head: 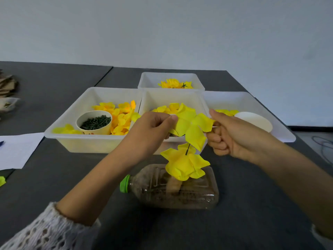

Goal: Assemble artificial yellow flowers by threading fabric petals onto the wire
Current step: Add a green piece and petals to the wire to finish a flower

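Note:
Both hands hold one yellow fabric petal layer [192,127] spread above a thin dark wire [187,149]. My left hand [153,130] pinches its left edge and my right hand [232,134] pinches its right edge. Lower on the wire sits a bunched yellow flower [183,164] of threaded petals. The wire rises from a clear plastic bottle [173,188] lying on its side with a green cap, filled with brownish grit. Loose yellow petals [122,116] fill the left white tray [72,141], where a paper cup of dark green pieces [94,122] also stands.
The middle tray [171,96] holds more petals, the far tray [171,76] holds finished yellow flowers, and the right tray [252,101] holds petals and a white bowl [255,120]. White paper [16,150] lies at left, cardboard scraps far left, on the dark table [252,204].

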### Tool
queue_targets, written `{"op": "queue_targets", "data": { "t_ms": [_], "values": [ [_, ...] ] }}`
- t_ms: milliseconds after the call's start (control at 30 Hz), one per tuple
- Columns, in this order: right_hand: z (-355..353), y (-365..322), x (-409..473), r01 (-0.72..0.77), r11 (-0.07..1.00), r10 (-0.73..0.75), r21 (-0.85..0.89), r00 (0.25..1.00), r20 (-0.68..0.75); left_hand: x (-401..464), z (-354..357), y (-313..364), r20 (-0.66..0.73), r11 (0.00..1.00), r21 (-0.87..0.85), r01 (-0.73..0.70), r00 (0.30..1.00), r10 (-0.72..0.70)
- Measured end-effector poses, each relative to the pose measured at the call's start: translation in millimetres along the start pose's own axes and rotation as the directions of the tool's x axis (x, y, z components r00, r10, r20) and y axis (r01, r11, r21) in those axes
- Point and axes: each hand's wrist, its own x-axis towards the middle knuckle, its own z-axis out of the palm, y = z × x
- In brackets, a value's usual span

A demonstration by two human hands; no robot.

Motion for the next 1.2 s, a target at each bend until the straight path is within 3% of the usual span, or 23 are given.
{"op": "queue_targets", "data": {
  "t_ms": [167, 300, 500, 633, 933, 1200],
  "values": [
    [-2, 12, -1, 0.060, 0.998, -0.060, -0.005, 0.998, 0.014, 0, 2, -3, -0.004, 0.999, 0.024, 0.026, 1.000, -0.026],
    [-2, 21, 1, 0.078, 0.990, -0.086, -0.116, 0.994, -0.064, 3, 2, -6, -0.033, 0.995, 0.037, 0.091, 0.995, -0.090],
    [-6, 31, 9, 0.097, 0.988, -0.118, -0.124, 0.978, -0.174, -5, 7, -8, 0.047, 0.993, 0.052, 0.110, 0.993, -0.112],
    [-2, 32, 12, 0.121, 0.984, -0.143, -0.131, 0.974, -0.177, -13, 6, -10, 0.080, 0.998, -0.030, 0.058, 0.995, -0.055],
    [7, 32, 13, 0.132, 0.957, -0.184, -0.258, 0.965, -0.189, -21, 6, -16, 0.112, 0.992, 0.128, 0.004, 0.994, -0.019],
    [-1, 30, 12, 0.206, 0.948, -0.254, -0.241, 0.949, -0.189, -25, 7, -12, 0.021, 0.986, 0.124, -0.109, 0.994, 0.107]
  ]
}}
